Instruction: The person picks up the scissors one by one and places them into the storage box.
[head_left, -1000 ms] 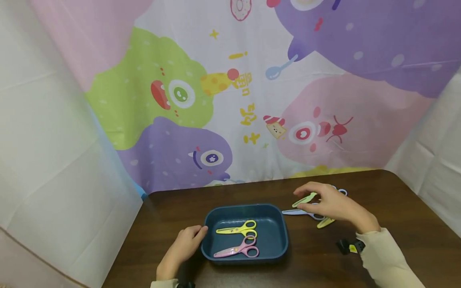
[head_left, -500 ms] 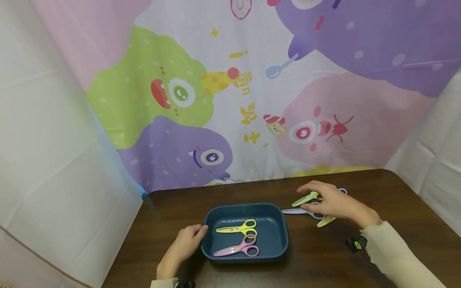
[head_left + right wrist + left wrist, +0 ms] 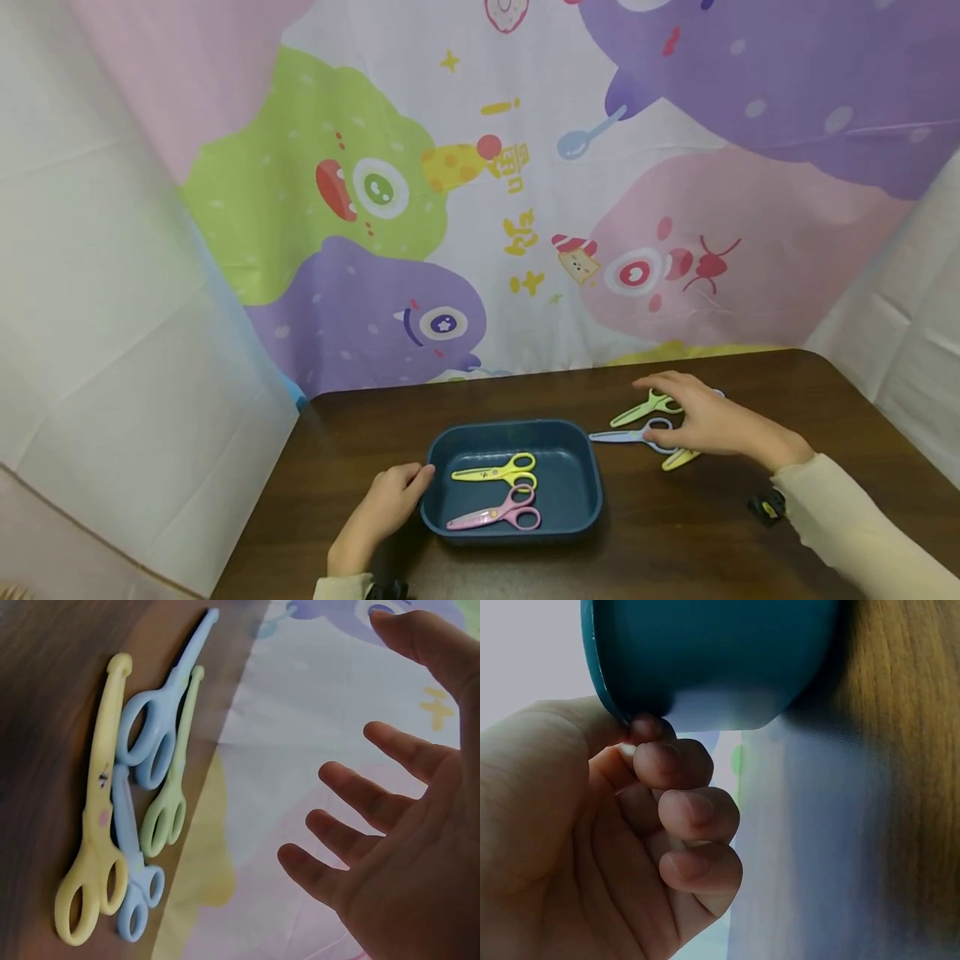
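Observation:
My left hand [image 3: 382, 510] pinches the left rim of a dark blue plastic tray [image 3: 517, 537] between thumb and forefinger; the left wrist view shows the other fingers curled below the tray's wall [image 3: 712, 660]. Inside the tray lie yellow scissors [image 3: 480, 474] and pink scissors [image 3: 480, 520]. My right hand [image 3: 708, 419] hovers over a loose group of scissors, fingers spread and holding nothing. In the right wrist view this group is yellow scissors [image 3: 101, 787], light blue scissors [image 3: 176, 690], a second light blue pair [image 3: 126, 817] and green scissors [image 3: 172, 787]. From the head, my right hand partly covers them.
Everything stands on a dark brown wooden table [image 3: 675, 533]. A printed cloth [image 3: 480, 250] with cartoon monsters hangs behind its far edge. White cloth walls [image 3: 112, 292] flank the table on both sides.
My right hand has shifted slightly to the right, uncovering more of the green and blue scissors. My left hand keeps its hold on the tray. The head view has tilted slightly.

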Available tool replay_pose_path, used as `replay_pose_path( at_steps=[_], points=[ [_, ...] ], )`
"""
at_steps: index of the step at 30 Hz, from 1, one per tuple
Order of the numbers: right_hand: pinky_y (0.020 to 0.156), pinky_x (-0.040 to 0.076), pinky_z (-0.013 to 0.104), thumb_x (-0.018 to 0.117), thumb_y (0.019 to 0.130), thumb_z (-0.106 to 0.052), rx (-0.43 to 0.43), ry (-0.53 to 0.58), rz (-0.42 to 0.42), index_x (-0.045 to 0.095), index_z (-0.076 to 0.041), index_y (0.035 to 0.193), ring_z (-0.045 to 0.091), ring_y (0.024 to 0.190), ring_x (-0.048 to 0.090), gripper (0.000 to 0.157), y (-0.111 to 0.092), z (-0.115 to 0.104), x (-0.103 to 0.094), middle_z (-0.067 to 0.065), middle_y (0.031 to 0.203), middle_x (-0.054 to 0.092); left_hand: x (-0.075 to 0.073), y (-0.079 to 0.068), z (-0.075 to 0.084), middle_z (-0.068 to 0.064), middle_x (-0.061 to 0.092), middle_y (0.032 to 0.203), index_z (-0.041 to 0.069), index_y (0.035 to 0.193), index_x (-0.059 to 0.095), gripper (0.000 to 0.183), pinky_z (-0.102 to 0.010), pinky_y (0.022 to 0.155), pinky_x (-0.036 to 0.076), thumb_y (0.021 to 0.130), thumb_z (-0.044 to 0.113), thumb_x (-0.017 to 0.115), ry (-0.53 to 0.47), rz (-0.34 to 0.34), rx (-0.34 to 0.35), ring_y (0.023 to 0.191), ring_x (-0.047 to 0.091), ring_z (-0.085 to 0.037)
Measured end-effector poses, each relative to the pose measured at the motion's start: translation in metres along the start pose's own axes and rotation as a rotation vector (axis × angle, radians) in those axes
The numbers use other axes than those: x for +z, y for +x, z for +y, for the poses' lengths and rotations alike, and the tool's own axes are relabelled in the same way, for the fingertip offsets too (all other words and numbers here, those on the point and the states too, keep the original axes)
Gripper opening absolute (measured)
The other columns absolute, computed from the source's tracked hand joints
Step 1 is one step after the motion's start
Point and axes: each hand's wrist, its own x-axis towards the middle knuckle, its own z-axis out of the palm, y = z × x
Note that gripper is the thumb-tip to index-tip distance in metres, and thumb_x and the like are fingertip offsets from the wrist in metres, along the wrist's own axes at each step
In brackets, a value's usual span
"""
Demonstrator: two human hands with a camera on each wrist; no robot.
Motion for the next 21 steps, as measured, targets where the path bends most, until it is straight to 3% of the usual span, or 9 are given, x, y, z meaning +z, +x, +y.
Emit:
replay_pose_path(
  at_steps=[9,16,21],
  points=[
    [0.105,0.038,0.068,0.084,0.083,-0.044,0.03,-0.013,-0.008,0.049,-0.004,0.147,0.048,0.134,0.047,0.084,-0.002,0.013,-0.003,0.023,0.144,0.055,0.0,0.0,-0.001,0.007,0.035,0.062,0.014,0.067,0.045,0.045,-0.023,0.056,0.029,0.107,0.03,0.056,0.011,0.002,-0.001,0.056,0.031,-0.006],
    [0.102,0.043,0.065,0.086,0.081,-0.043,0.024,-0.004,0.012,0.05,-0.004,0.146,0.047,0.129,0.053,0.084,-0.001,0.027,-0.002,0.024,0.141,0.057,0.0,0.0,-0.002,0.007,0.035,0.062,0.014,0.067,0.044,0.044,-0.023,0.056,0.028,0.107,0.028,0.055,0.011,0.001,0.002,0.056,0.031,-0.005],
    [0.1,0.044,0.066,0.083,0.085,-0.045,0.076,0.017,-0.009,0.047,-0.005,0.149,0.047,0.131,0.051,0.084,-0.001,0.038,-0.002,0.026,0.147,0.051,0.0,0.001,-0.003,0.006,0.035,0.063,0.014,0.067,0.045,0.044,-0.023,0.057,0.029,0.108,0.028,0.055,0.021,0.004,0.013,0.057,0.032,-0.005]
  ],
)
